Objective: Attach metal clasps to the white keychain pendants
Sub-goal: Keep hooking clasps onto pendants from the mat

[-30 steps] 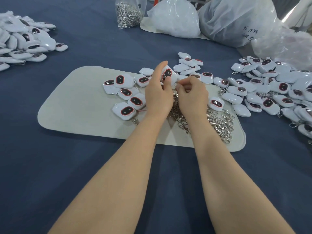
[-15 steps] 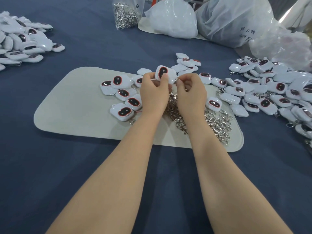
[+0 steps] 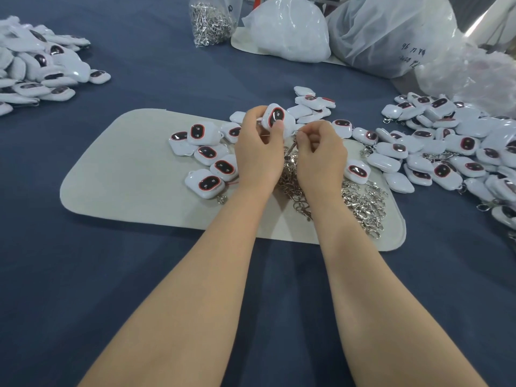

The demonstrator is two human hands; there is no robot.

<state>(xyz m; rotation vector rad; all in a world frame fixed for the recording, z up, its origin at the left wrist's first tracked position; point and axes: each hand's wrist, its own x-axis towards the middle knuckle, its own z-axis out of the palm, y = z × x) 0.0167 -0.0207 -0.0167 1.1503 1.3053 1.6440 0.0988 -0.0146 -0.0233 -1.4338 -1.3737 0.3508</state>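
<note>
Two bare forearms reach from the near edge over a dark blue table (image 3: pixel 139 261) to the middle of a pale mat (image 3: pixel 125 169). The left hand (image 3: pixel 258 152) is curled closed around a white pendant (image 3: pixel 276 118) with a dark, red-rimmed oval face, thumb pressed on its front, lifting it just above the mat. The right hand (image 3: pixel 321 155) sits just beside it, fingers pinched tight on a small metal clasp (image 3: pixel 290 152) that hangs down between the two hands; how the clasp meets the pendant is too small to tell.

Under the wrists, a heap of loose silver clasps (image 3: pixel 360 202) spreads across the right end of the mat. A cluster of pendants (image 3: pixel 206 155) lies on the mat just left of the hands. A larger pile (image 3: pixel 446 152) covers the table to the right, and another pile (image 3: pixel 36 68) sits at far left. At the far edge stand a clear bag of clasps (image 3: pixel 209 20) and several white plastic bags (image 3: pixel 290 32).
</note>
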